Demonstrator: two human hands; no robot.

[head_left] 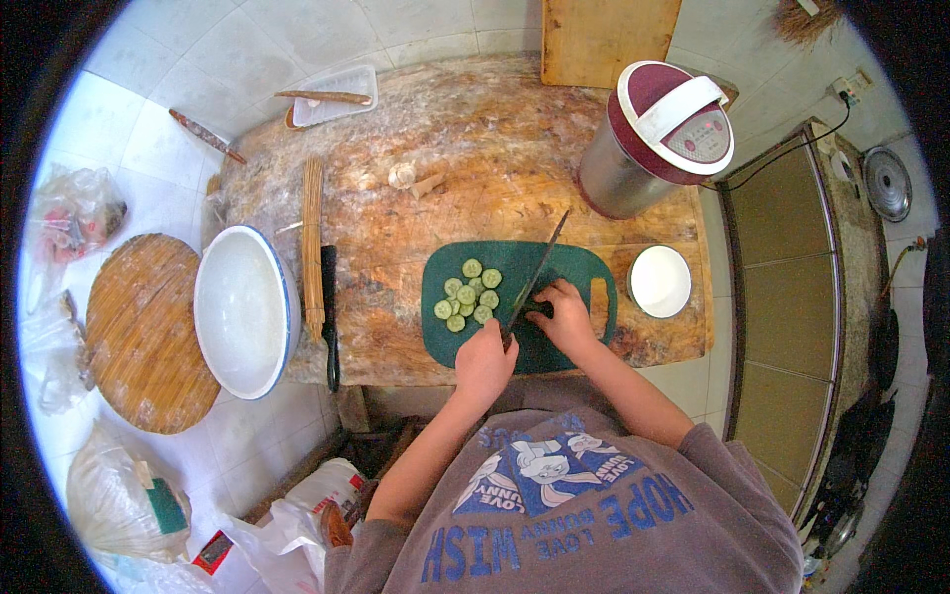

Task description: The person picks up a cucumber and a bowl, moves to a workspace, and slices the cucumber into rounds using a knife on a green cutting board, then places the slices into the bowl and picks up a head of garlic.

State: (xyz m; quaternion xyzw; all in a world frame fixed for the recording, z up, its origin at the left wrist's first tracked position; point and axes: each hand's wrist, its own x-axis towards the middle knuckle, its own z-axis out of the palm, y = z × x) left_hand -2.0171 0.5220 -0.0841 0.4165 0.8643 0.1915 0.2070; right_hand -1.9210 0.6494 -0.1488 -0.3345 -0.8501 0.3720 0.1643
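Observation:
My left hand (485,358) is closed round the handle of a kitchen knife (539,265), whose long blade slants away to the upper right across a green cutting board (586,267). Fingers bent, my right hand (568,319) presses on a dark green piece of cucumber (539,308) just right of the blade; most of that piece is hidden by the fingers. Several round cucumber slices (466,294) lie in a loose cluster on the board's left half, to the left of the knife.
Right of the board stands a white bowl (660,281), with a maroon and steel soymilk maker (653,139) behind it. On the left are a bundle of thin sticks (313,243), a black-handled knife (331,317), a large white basin (245,312) and a round wooden board (148,332).

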